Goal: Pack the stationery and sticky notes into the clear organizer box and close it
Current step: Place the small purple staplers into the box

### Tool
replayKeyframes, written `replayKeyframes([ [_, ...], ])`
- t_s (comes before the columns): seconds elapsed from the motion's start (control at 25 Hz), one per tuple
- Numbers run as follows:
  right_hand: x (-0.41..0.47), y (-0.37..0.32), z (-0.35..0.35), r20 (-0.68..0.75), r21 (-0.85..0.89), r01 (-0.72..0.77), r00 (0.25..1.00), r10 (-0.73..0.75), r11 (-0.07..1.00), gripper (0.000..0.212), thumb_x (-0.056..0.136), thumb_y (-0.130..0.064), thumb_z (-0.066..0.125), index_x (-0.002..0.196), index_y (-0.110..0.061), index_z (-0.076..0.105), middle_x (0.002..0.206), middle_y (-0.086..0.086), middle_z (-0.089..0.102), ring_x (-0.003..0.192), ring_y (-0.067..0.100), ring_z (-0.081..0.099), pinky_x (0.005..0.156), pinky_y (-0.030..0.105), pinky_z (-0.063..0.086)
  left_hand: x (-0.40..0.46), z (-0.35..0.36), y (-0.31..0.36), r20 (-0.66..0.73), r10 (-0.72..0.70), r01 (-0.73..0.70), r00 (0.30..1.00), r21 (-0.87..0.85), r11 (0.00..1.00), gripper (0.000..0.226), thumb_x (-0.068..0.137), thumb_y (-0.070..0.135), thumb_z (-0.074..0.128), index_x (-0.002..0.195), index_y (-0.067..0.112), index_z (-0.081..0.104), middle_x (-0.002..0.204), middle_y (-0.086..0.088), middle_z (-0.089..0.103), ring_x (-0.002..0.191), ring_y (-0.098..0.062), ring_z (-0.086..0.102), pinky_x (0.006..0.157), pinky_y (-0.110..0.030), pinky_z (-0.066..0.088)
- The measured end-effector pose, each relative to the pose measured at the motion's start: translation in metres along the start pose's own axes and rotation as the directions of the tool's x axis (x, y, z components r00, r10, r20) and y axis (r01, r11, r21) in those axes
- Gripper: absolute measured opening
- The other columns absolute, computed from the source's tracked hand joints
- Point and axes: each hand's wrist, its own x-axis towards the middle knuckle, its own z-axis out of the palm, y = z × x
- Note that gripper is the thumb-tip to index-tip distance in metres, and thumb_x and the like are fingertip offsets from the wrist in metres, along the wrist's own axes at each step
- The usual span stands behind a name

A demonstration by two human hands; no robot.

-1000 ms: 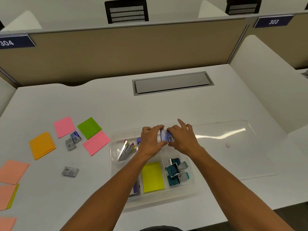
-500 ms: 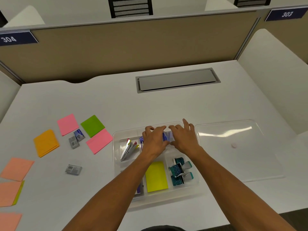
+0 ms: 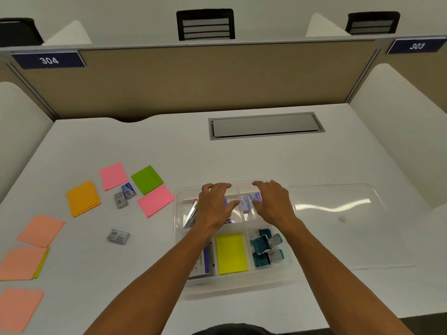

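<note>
The clear organizer box [image 3: 180, 238] lies on the white desk, its lid [image 3: 338, 226] flat to its right. Inside are a yellow sticky pad [image 3: 231, 253], teal binder clips [image 3: 264, 247], index tabs [image 3: 191, 213] and small blue staple boxes [image 3: 250, 201] in the back middle compartment. My left hand [image 3: 215, 206] and my right hand [image 3: 273, 204] hover over the back compartments with fingers spread, holding nothing. Left of the box lie pink [image 3: 156, 200], green [image 3: 147, 179], orange [image 3: 83, 199] and peach [image 3: 41, 230] sticky notes, plus a blue staple box [image 3: 128, 190] and grey staple packs [image 3: 118, 236].
A grey cable hatch [image 3: 266, 125] is set in the desk behind the box. Tan partition walls [image 3: 217, 78] enclose the desk at the back, white side panels stand left and right. More peach notes [image 3: 19, 308] lie at the near left edge.
Both hands let go of the small blue staple box they held together; it now lies in the back compartment. The hands have opened and drawn apart.
</note>
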Motion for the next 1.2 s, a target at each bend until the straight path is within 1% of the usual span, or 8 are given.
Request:
replayKeyframes([
  [0.08,-0.003,-0.009,-0.001,-0.028,0.084,0.050,0.998,-0.047,0.995,0.060,0.092,-0.035,0.062,0.145,-0.020,0.039,0.145,0.006,0.048,0.136,0.026,0.040,0.113,0.041,0.031,-0.006,-0.009,-0.005,-0.025,0.000,0.000,1.000,-0.002,1.000,0.059,0.084,0.050,0.065,0.134,0.022,0.050,0.138,0.000,0.053,0.130,-0.022,0.038,0.105,-0.040,0.038],
  [0.28,-0.009,-0.047,0.002,0.000,0.131,0.158,0.987,-0.160,0.979,0.068,0.094,-0.038,0.059,0.151,-0.021,0.026,0.158,0.005,0.028,0.147,0.025,0.022,0.119,0.042,0.024,-0.021,-0.030,-0.019,-0.072,-0.020,0.019,0.997,-0.017,1.000,0.063,0.085,0.049,0.063,0.137,0.018,0.047,0.146,-0.004,0.045,0.139,-0.024,0.031,0.112,-0.039,0.029],
  [0.4,-0.011,-0.072,0.006,0.027,0.129,0.199,0.979,-0.204,0.971,0.069,0.094,-0.041,0.057,0.152,-0.022,0.025,0.159,0.004,0.025,0.148,0.024,0.019,0.119,0.041,0.021,-0.033,-0.043,-0.034,-0.121,-0.004,0.006,0.993,0.013,1.000,0.059,0.087,0.052,0.058,0.134,0.018,0.050,0.142,-0.004,0.049,0.139,-0.026,0.032,0.113,-0.040,0.028],
  [0.52,-0.012,-0.101,0.014,0.037,0.157,0.258,0.963,-0.266,0.953,0.068,0.094,-0.038,0.059,0.151,-0.023,0.026,0.159,0.004,0.026,0.147,0.023,0.020,0.118,0.039,0.021,-0.049,-0.055,-0.060,-0.161,-0.029,0.036,0.987,0.041,0.999,0.061,0.086,0.060,0.049,0.130,0.019,0.053,0.137,-0.003,0.053,0.135,-0.028,0.037,0.113,-0.042,0.029],
  [0.68,-0.012,-0.141,0.026,0.075,0.159,0.319,0.940,-0.334,0.934,0.067,0.094,-0.037,0.058,0.151,-0.026,0.025,0.159,0.002,0.025,0.147,0.022,0.021,0.118,0.039,0.020,-0.070,-0.074,-0.096,-0.214,-0.136,0.148,0.967,0.043,0.988,0.058,0.087,0.056,0.052,0.133,0.020,0.051,0.141,-0.003,0.050,0.137,-0.027,0.035,0.113,-0.044,0.029],
  [0.88,-0.007,-0.190,0.040,0.112,0.171,0.418,0.892,-0.439,0.892,0.068,0.093,-0.036,0.059,0.151,-0.024,0.024,0.157,0.003,0.028,0.143,0.022,0.029,0.116,0.038,0.027,-0.094,-0.100,-0.142,-0.258,-0.286,0.305,0.923,0.037,0.952,0.062,0.085,0.050,0.063,0.138,0.021,0.047,0.148,-0.005,0.043,0.141,-0.027,0.031,0.114,-0.047,0.028],
  [1.08,0.006,-0.236,0.059,0.159,0.138,0.512,0.833,-0.529,0.848,0.070,0.091,-0.034,0.062,0.150,-0.020,0.027,0.155,0.005,0.033,0.139,0.026,0.035,0.115,0.039,0.032,-0.113,-0.119,-0.188,-0.236,-0.410,0.426,0.881,0.019,0.904,0.067,0.083,0.047,0.068,0.139,0.020,0.045,0.150,-0.005,0.039,0.141,-0.026,0.028,0.114,-0.044,0.029],
  [1.2,0.015,-0.262,0.072,0.220,0.115,0.525,0.814,-0.538,0.843,0.071,0.092,-0.035,0.061,0.151,-0.021,0.025,0.157,0.007,0.029,0.141,0.027,0.032,0.115,0.041,0.031,-0.120,-0.126,-0.215,-0.218,-0.461,0.473,0.860,0.003,0.881,0.069,0.081,0.047,0.070,0.139,0.020,0.044,0.151,-0.005,0.037,0.142,-0.026,0.027,0.114,-0.044,0.028],
])
